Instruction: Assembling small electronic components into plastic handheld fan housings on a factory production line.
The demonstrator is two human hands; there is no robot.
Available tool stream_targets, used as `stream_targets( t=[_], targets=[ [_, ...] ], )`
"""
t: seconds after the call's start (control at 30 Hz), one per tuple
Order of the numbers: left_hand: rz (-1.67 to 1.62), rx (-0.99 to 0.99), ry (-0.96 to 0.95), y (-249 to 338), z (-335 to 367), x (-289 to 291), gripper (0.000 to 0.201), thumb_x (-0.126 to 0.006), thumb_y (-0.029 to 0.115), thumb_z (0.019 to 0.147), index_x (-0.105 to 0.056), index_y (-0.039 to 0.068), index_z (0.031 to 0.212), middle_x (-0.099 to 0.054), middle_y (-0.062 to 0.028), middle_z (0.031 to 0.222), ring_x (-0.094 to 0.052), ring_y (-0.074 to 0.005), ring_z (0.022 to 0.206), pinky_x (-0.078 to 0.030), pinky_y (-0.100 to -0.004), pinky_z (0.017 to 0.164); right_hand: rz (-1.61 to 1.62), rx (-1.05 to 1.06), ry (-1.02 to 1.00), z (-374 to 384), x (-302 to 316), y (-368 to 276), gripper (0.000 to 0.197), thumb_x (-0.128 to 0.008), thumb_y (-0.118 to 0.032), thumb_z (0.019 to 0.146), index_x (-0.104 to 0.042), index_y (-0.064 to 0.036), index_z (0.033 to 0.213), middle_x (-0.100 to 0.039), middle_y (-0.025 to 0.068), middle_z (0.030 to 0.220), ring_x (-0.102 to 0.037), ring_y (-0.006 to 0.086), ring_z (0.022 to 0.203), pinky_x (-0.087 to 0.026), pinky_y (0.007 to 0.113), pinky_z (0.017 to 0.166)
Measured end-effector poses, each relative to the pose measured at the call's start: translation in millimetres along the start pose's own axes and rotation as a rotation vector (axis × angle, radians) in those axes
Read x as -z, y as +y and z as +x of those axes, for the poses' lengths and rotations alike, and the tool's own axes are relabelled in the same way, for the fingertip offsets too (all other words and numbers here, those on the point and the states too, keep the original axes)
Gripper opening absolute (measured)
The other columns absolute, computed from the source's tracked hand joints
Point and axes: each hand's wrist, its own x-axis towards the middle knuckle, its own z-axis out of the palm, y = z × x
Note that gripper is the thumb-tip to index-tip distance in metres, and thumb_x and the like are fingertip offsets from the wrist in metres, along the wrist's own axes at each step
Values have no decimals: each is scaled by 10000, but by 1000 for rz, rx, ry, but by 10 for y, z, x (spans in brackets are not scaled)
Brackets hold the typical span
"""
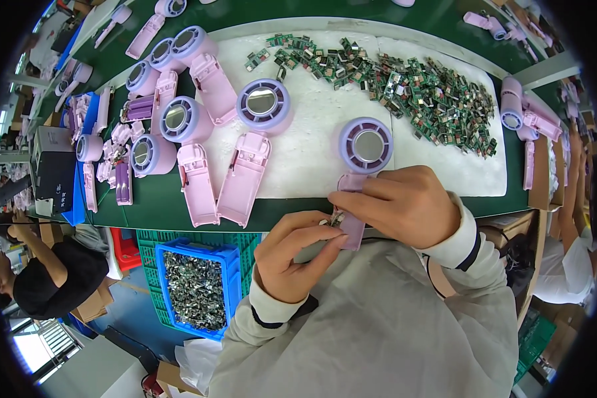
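Two hands of mine are busy with one fan (367, 146), whose round purple head is just beyond my fingers. My right fingers (368, 207) are grasping its pink handle (353, 232) near the upper end, from the right side. My left fingers (305, 237) are pinched around a small part (337, 218), just beside the handle; it looks like a little board with wires, but it is too covered to be certain. I cannot tell if the head rests on the white sheet (305, 152) or is lifted slightly above it.

About the progress: the small part does not look settled inside the handle, so I judge this fan to be unfinished. To the left of my fingers lie the nearest other fan (262, 126) and another fan (187, 132), both with the handle open; what is inside them is too small to tell. Farther left are purple cylinders (123, 184). Ahead and to the right of my fingers, a big pile of green circuit boards (438, 106) remains loose on the sheet. Low to the left of my fingers, beneath the green surface (152, 211), a blue crate (235, 282) holds many small parts.
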Motion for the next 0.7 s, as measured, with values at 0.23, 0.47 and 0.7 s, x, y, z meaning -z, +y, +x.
stream_targets(
  t=[0.23, 0.47, 0.7],
  targets=[
    [-324, 343, 350, 144, 72, -123, 364, -741, -117, 846, -667, -15, 1188, -694, -119, 1126, -695, -185, 1016, -562, -277, 845, 75, -238, 203, 133, -175, -144, 163, -780, -93, 809, -711, -96, 957, -692, 38, 717, -660, 215, 568, -503, 324, 498],
    [-145, 245, 294, 56, 201, -111, 337, -707, -102, 895, -606, -26, 1208, -704, -107, 1107, -687, -165, 1024, -554, -267, 867, 127, -358, 216, 187, -195, -228, 162, -787, -98, 804, -708, -98, 945, -659, 39, 661, -644, 193, 541, -489, 320, 493],
    [-160, 232, 252, 92, 332, -73, 297, -714, -89, 899, -596, -17, 1161, -714, -97, 1074, -695, -154, 975, -552, -272, 872, 240, -401, 216, 114, -225, -192, 181, -779, -79, 810, -726, -93, 982, -655, 49, 665, -643, 187, 551, -497, 317, 509]
  ],
)
